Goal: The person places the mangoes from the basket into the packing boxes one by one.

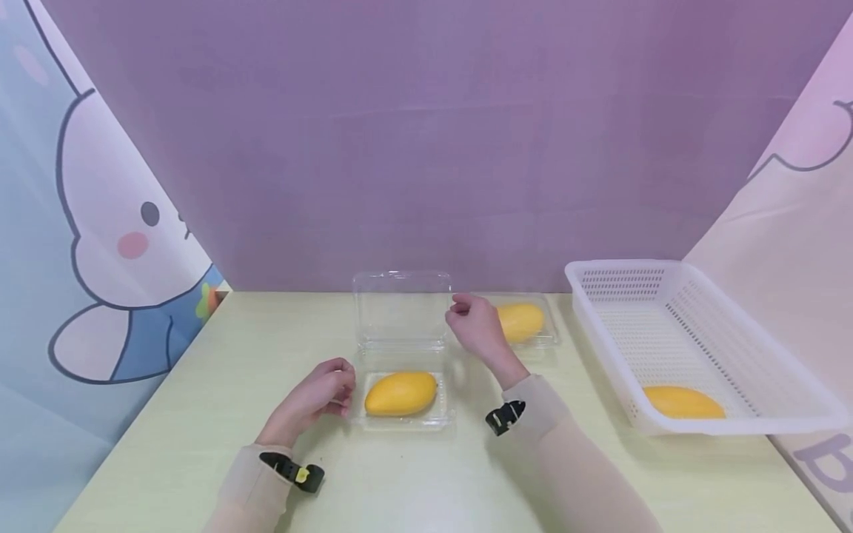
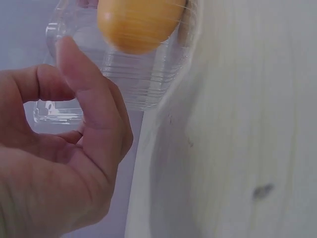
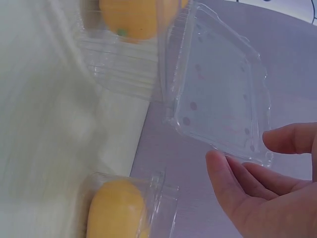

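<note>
A yellow mango (image 1: 400,394) lies in the base of a clear plastic clamshell box (image 1: 436,423), whose lid (image 1: 402,311) stands raised at the back. My left hand (image 1: 324,390) is at the box's left side, fingers loosely bent. In the left wrist view, its fingertips (image 2: 67,49) overlap the box's clear wall. At the lid's upper right edge is my right hand (image 1: 478,326). The right wrist view shows its thumb and fingers (image 3: 220,168) spread apart around the lid's corner. Behind this hand sits another clear box (image 1: 548,337) with a mango (image 1: 521,322) inside.
A white plastic basket (image 1: 603,355) with slotted walls stands on the right of the pale table (image 1: 220,385). One mango (image 1: 683,402) lies in its near end. A purple panel (image 1: 426,148) rises along the table's back edge.
</note>
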A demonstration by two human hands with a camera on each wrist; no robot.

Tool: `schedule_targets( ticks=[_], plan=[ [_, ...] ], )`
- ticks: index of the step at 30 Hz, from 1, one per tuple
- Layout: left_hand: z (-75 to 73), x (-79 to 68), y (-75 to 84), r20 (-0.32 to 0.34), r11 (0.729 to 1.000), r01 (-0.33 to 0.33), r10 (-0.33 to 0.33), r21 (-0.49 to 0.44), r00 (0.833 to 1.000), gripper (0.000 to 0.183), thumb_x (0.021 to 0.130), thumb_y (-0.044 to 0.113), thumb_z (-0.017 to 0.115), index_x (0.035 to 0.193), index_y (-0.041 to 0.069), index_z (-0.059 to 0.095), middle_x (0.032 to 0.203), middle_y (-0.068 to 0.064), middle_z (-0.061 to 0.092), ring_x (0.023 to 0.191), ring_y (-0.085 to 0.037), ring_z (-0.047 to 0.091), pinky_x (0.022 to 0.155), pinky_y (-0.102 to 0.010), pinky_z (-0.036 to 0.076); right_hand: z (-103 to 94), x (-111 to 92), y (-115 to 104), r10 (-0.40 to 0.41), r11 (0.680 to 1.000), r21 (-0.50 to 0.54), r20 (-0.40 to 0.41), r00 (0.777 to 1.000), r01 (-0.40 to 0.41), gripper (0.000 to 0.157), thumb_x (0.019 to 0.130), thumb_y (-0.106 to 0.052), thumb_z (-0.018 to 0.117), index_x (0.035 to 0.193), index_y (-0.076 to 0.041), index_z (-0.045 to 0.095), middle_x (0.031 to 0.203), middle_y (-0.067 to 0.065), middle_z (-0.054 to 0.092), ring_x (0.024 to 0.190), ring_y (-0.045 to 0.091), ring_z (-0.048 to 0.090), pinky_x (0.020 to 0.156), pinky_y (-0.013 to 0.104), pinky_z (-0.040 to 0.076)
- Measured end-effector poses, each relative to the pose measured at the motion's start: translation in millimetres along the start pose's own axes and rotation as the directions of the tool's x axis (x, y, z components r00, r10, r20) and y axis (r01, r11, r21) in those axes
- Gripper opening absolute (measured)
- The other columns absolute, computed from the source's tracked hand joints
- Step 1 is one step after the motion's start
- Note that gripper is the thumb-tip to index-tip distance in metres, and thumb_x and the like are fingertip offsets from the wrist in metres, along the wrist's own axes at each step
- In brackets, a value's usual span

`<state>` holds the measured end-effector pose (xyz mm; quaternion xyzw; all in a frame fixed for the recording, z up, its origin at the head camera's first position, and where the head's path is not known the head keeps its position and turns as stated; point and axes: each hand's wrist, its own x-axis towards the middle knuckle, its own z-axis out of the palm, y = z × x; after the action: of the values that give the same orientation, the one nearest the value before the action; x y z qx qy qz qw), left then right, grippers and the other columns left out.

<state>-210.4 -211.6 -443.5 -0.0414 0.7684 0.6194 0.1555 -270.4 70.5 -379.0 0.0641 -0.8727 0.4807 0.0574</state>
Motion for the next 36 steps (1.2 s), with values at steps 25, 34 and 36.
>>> schedule_targets(
  ticks=[25, 34, 36],
  plan=[
    [5.1, 0.1, 2.6, -0.004, 0.998, -0.018, 0.017, -0.063, 1.000, 0.020, 0.093, 0.004, 0.051, 0.110, -0.006, 0.048, 0.079, -0.007, 0.049, 0.067, -0.017, 0.052, 0.058, -0.027, 0.053, -21.7, -10.8, -13.5, 0.023, 0.985, 0.173, -0.017, 1.000, -0.019, 0.032, 0.098, -0.015, 0.061, 0.127, -0.001, 0.066, 0.115, 0.016, 0.068, 0.101, 0.030, 0.066, 0.089, 0.040, 0.056],
    [4.7, 0.0, 1.8, -0.004, 0.997, -0.016, 0.016, -0.072, 1.000, 0.023, 0.094, 0.005, 0.051, 0.114, -0.007, 0.047, 0.081, -0.007, 0.050, 0.069, -0.018, 0.052, 0.059, -0.028, 0.054, -25.9, -18.8, -12.8, 0.050, 0.944, 0.326, 0.026, 0.998, -0.056, 0.031, 0.104, -0.019, 0.057, 0.125, 0.003, 0.064, 0.119, 0.022, 0.066, 0.109, 0.037, 0.064, 0.094, 0.045, 0.056],
    [4.4, -0.1, 1.6, -0.005, 0.998, -0.015, 0.015, -0.066, 1.000, 0.024, 0.095, 0.005, 0.051, 0.115, -0.007, 0.047, 0.082, -0.007, 0.050, 0.069, -0.018, 0.052, 0.060, -0.028, 0.054, -26.4, -20.2, -12.0, 0.061, 0.935, 0.347, 0.032, 0.998, -0.069, 0.031, 0.104, -0.020, 0.058, 0.123, 0.004, 0.065, 0.116, 0.024, 0.066, 0.108, 0.040, 0.064, 0.093, 0.043, 0.057]
  ],
)
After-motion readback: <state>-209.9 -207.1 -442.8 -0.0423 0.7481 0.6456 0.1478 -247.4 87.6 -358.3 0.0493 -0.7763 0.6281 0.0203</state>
